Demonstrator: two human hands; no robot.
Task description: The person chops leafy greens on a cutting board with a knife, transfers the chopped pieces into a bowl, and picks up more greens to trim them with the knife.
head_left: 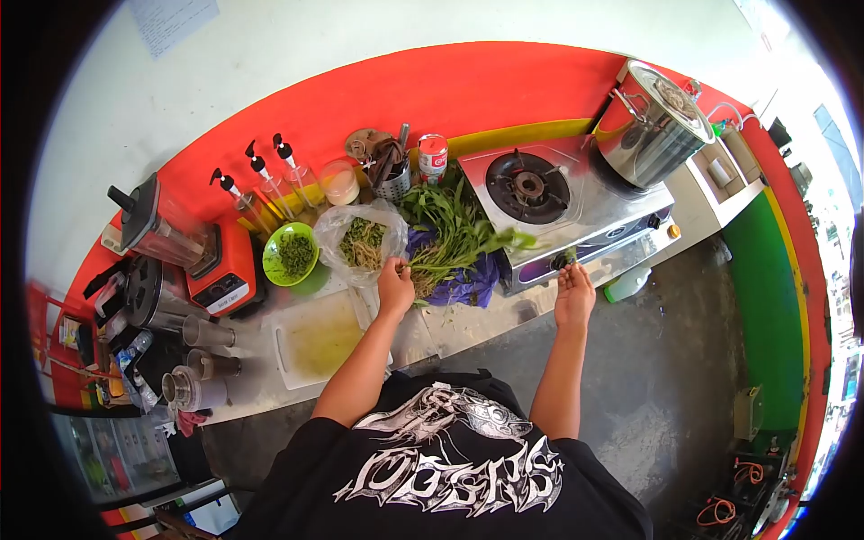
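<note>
My left hand (pixel 395 288) is closed in a pinch between a clear plastic bag (pixel 393 236) and the root ends of a bunch of leafy green stems (pixel 445 225). What its fingertips grip, I cannot make out. Cut greens and pale stems (pixel 362 245) fill the bag. The bunch lies on crumpled purple plastic (pixel 474 282), its leaves reaching toward the stove. Off to the right, my right hand (pixel 574 295) is raised in front of the stove's knobs, fingers closed on a small green sprig (pixel 567 258).
A lime-green bowl (pixel 290 256) of chopped greens stands left of the bag, by a white cutting board (pixel 315 340). The gas stove (pixel 540 202) carries a large steel pot (pixel 650 126). A red blender (pixel 216 274) and pump bottles (pixel 270 187) line the wall.
</note>
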